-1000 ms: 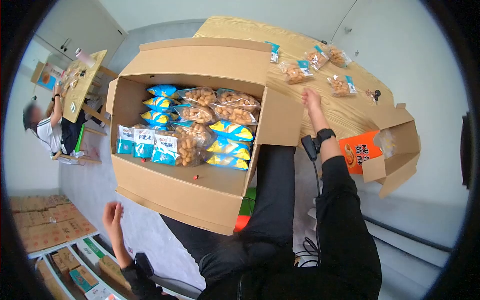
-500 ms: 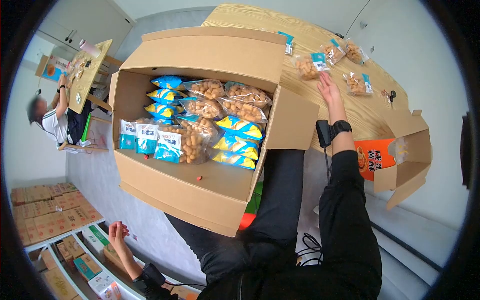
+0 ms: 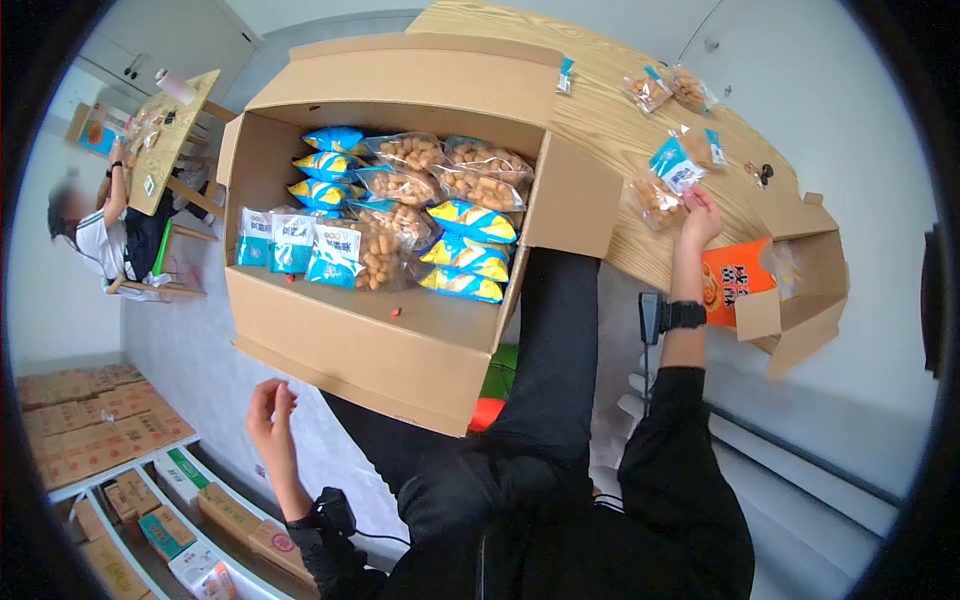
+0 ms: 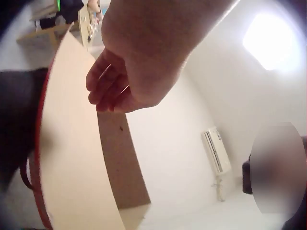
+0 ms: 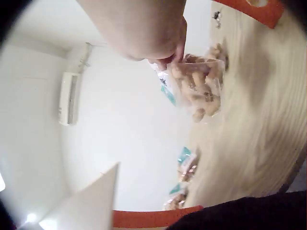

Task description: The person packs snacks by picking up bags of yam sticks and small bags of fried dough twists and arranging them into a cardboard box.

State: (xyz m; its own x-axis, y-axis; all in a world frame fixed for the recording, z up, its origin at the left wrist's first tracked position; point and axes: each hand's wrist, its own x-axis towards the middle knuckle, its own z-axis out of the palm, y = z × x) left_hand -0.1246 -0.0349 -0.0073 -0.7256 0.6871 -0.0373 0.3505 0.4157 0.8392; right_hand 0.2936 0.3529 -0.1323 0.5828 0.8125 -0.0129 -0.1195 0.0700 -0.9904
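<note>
My right hand [image 3: 701,220] pinches the teal-and-white labelled edge of a clear snack bag [image 3: 657,200] over the wooden table. The right wrist view shows the same bag [image 5: 199,88], full of brown pieces, hanging below the fingertips. Behind it in the head view is another snack bag [image 3: 708,146]. My left hand [image 3: 272,415] holds nothing, its fingers loosely bent, just outside the front flap of a large open cardboard box [image 3: 350,350]. Inside the box stand clear bags of brown snacks [image 3: 377,260] and several blue-and-yellow packets [image 3: 467,257].
More snack bags [image 3: 690,88] lie farther back on the wooden table [image 3: 600,70]. At its right edge is an open orange-printed carton [image 3: 737,280]. Cartons fill a shelf [image 3: 130,470] at lower left. Another person [image 3: 95,240] sits at a small table at far left.
My right hand has reached a snack bag, now pinches it, and has drawn it nearer across the table. My left hand has moved up and right, closer to the box's front flap.
</note>
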